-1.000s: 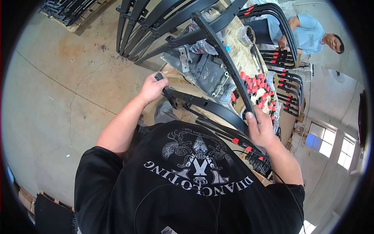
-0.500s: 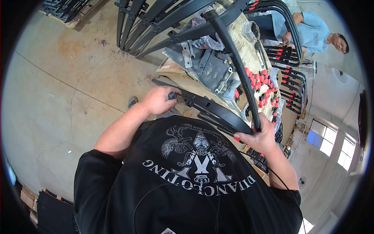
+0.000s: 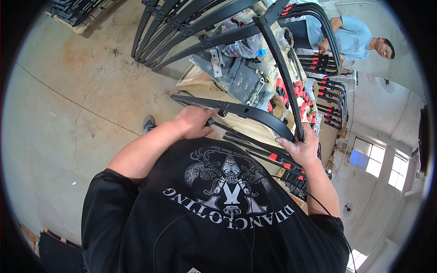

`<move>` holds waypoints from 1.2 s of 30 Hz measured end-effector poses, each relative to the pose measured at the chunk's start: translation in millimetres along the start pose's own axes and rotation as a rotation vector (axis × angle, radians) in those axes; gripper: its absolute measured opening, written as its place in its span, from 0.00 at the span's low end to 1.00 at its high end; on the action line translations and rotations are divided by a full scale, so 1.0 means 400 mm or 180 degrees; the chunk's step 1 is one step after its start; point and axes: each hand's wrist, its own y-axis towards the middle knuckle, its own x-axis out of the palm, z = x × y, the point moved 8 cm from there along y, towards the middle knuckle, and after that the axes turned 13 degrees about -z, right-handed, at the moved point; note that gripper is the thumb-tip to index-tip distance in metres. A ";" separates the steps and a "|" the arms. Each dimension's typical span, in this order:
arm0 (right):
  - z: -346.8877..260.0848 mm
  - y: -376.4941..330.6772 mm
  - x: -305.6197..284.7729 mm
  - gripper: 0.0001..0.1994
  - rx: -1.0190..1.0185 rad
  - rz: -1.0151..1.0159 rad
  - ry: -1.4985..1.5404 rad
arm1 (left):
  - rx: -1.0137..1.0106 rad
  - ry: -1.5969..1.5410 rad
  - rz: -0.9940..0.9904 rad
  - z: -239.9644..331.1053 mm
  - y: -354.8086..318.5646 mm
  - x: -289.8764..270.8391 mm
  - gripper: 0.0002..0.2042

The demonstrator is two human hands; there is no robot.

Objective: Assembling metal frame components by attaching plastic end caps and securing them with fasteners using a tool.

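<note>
A black metal frame (image 3: 255, 116) with a long curved bar and a second bar rising from its bend stands in front of me. At that bend, my right hand (image 3: 301, 146) is closed round the metal, thumb on the near side. My left hand (image 3: 196, 122) is curled beside the bar's left part, fingertips close to a small black bracket (image 3: 223, 108). A small dark round-ended piece (image 3: 209, 122) pokes out of the left fist; its kind is hidden by the fingers. Below the bar runs another dark bar with red pieces (image 3: 273, 157).
Past the frame is a wooden workbench (image 3: 198, 79) with pliers (image 3: 259, 86), red clips (image 3: 298, 88), a plastic bag of parts (image 3: 241, 45) and a tub (image 3: 284, 37). More black frames (image 3: 182, 29) lean at the far left. A co-worker (image 3: 355, 38) stands across the bench.
My left hand has shifted slightly right and down. Along the frame, the curved bar has turned so its broad side shows more. The right hand keeps its grip; the whole view has shifted slightly.
</note>
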 end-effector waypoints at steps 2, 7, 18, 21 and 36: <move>-0.005 -0.011 -0.008 0.30 0.0039 0.0162 -0.0024 | -0.0061 0.0058 -0.0111 0.002 -0.001 0.021 0.35; -0.024 -0.018 -0.071 0.26 -0.0053 0.1057 -0.0644 | 0.0119 0.0232 0.0150 0.036 -0.015 0.029 0.26; 0.176 -0.288 0.025 0.12 0.0398 0.1883 0.0914 | -0.0501 -0.0026 0.0931 0.012 -0.061 -0.002 0.19; 0.280 -0.356 0.152 0.10 0.0672 0.1687 0.1520 | -0.0650 0.0037 0.1151 0.015 -0.031 0.007 0.19; 0.902 -0.768 0.595 0.13 0.1509 0.1758 0.4377 | -0.1431 0.0037 -0.0055 0.272 0.421 0.362 0.20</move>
